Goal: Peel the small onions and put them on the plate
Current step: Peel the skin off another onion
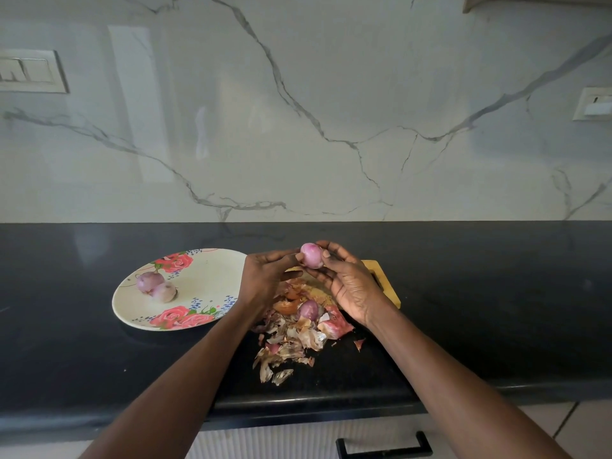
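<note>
A small peeled pink onion (311, 255) is held up above the counter between both hands. My left hand (265, 279) pinches its left side with thumb and fingertips. My right hand (347, 283) curls its fingers round the right side. Two peeled onions (155, 286) lie side by side on the floral plate (205, 276) at the left. Another small onion (308, 309) sits among the peels (291, 332) below my hands.
A wooden cutting board (381, 276) lies under my right hand, mostly hidden. The peel heap spreads toward the black counter's front edge (298, 405). A marble wall stands behind, with switch plates at the left (29, 72) and the right (594, 104).
</note>
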### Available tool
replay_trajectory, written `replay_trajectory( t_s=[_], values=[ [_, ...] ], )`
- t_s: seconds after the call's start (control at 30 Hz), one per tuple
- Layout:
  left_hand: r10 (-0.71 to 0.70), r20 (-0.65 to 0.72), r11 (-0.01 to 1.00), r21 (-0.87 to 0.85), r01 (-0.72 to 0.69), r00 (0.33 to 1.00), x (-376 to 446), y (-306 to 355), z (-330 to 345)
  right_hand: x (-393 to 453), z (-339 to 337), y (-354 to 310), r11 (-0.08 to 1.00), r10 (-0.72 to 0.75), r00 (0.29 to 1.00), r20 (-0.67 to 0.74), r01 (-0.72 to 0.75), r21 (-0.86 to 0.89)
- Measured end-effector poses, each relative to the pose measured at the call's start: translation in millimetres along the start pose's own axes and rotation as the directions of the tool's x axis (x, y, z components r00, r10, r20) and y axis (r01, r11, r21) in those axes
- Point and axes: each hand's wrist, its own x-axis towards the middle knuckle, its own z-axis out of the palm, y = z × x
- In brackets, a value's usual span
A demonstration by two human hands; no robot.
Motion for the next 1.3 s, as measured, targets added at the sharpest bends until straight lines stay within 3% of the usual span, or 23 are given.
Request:
replay_trajectory(
  t_s=[0.6, 0.93, 1.17, 1.3],
  values=[
    [-0.082, -0.042, 0.992, -0.103, 0.078, 0.996, -1, 0, 2, 0, -1, 1, 1.000, 0.006, 1.000, 0.000, -0.006, -0.003],
    [-0.009, -0.026, 0.991, 0.135, 0.013, 1.000, 1, -6, 1, 1, 0, 6, 0.998, -0.027, 0.999, -0.031, 0.025, -0.057],
    [0.109, -0.006, 0.895, 0.436, -0.095, 0.994, 3, -12, -3, 5, -3, 11, 0.989, -0.065, 0.996, -0.054, 0.057, -0.133],
    [0.160, 0.012, 0.807, 0.575, -0.138, 0.987, 0, -10, -1, 4, -1, 15, 0.944, -0.113, 0.992, -0.064, 0.087, -0.318]
  ],
)
